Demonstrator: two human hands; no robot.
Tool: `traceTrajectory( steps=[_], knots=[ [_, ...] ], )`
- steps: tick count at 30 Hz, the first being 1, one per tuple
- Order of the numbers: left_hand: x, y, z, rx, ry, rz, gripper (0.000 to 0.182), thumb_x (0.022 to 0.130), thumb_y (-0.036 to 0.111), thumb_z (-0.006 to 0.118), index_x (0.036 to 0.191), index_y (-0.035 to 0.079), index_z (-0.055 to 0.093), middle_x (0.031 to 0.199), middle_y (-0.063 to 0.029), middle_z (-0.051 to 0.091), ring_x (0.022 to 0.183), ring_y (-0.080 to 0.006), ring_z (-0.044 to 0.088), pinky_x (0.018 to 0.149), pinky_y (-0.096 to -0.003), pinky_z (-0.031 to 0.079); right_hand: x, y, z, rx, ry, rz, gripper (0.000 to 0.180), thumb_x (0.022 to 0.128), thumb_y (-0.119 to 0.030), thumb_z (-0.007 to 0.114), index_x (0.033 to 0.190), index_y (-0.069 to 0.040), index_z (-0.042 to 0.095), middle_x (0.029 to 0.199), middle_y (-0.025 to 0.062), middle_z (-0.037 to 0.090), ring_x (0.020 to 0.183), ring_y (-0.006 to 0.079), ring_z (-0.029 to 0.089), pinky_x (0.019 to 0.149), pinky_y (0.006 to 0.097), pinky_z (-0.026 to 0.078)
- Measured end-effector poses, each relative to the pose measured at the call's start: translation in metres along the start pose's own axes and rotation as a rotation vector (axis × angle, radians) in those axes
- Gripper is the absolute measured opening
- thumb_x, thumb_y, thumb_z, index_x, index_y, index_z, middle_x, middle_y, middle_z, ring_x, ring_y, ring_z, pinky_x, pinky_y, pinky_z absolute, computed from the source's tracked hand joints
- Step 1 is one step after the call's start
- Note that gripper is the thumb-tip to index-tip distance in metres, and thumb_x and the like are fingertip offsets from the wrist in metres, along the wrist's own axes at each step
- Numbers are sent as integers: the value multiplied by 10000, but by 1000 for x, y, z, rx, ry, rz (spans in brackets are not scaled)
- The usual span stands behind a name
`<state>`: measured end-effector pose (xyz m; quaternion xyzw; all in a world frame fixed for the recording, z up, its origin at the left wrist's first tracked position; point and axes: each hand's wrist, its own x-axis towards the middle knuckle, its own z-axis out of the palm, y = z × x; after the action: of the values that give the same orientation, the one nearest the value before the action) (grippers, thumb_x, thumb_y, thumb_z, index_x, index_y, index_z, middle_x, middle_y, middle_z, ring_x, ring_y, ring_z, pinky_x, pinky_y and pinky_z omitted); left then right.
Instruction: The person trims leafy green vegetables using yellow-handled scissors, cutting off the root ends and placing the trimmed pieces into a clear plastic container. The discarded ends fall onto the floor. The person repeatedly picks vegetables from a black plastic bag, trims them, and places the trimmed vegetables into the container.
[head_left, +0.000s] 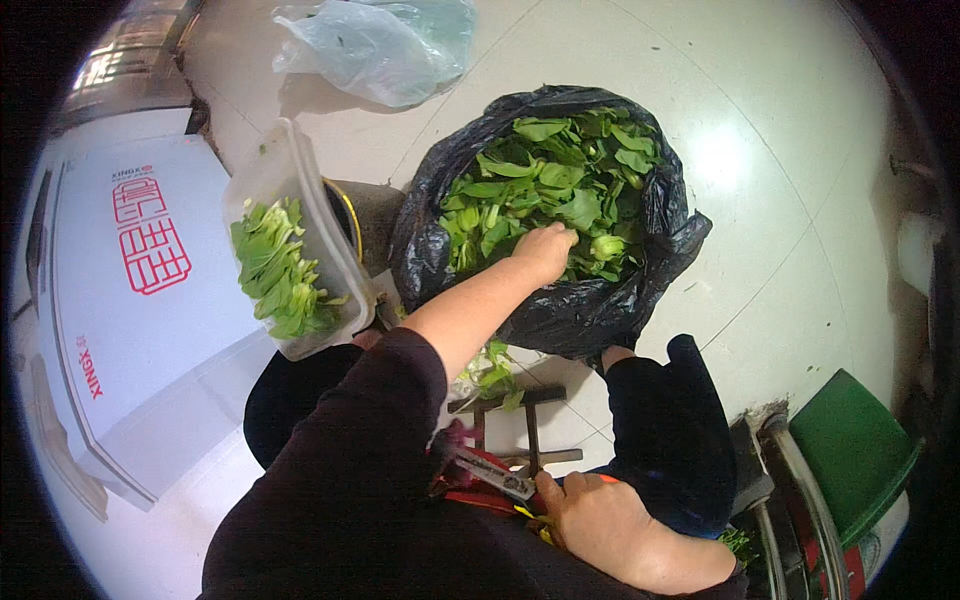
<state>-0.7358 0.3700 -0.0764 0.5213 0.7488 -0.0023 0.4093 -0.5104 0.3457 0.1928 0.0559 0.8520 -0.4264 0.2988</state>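
A black plastic bag (540, 319) stands before me, its mouth spread wide around a heap of leafy greens (559, 176). My left hand (544, 253) reaches into the heap, knuckles up; its fingertips are partly hidden, so what it grips is unclear. Close to my body, my right hand (607, 521) is wrapped around the handle of a utility knife (491, 474), whose blade points to the left. On the left, a translucent plastic container (326, 217) leans at a tilt and holds a pile of separate leafy greens (281, 274).
A white chest freezer (150, 360) lines the left side. Behind the container shows a dark vessel with a yellow rim (349, 217). A clear plastic bag (382, 56) lies on the tiled floor. Loose greens (495, 371) and a small stool (529, 420) are between my legs. A green panel (847, 457) stands right.
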Motion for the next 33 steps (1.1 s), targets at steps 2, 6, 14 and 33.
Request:
traceTrajectory(
  steps=[2, 6, 14, 33],
  knots=[
    [14, -8, 13, 246, 55, 211, 384, 767, 91, 632, 1150, 95, 625, 1175, -105, 593, 1176, -289, 504, 950, -407, 436, -3, 7, 1, -24, 98, -26, 279, 868, -178, 544, 1094, -31, 614, 745, 86, 621, 659, 211, 654, 466, 313, 497],
    [29, -25, 17, 649, 157, 478, 461, 757, 83, 622, 1215, 105, 580, 1243, -80, 551, 1256, -257, 427, 985, -423, 392, -5, 15, 3, -26, 136, -27, 283, 857, -148, 543, 1107, -49, 632, 726, 64, 609, 632, 171, 629, 446, 277, 474],
    [48, -26, -15, 819, 91, 527, 389, 748, 192, 683, 1121, 110, 611, 1058, -60, 537, 1133, -216, 453, 915, -411, 374, 2, 12, 2, 41, 243, 119, 388, 828, -158, 511, 1192, -52, 596, 742, 108, 602, 642, 250, 630, 562, 359, 524],
    [24, 37, -23, 461, 69, 628, 297, 732, 326, 741, 969, 147, 733, 1296, -142, 542, 1411, -338, 269, 1170, -585, 89, -2, 8, -15, -78, 137, -52, 376, 852, -139, 551, 1207, -25, 598, 724, 75, 590, 648, 188, 619, 480, 268, 478]
  ],
)
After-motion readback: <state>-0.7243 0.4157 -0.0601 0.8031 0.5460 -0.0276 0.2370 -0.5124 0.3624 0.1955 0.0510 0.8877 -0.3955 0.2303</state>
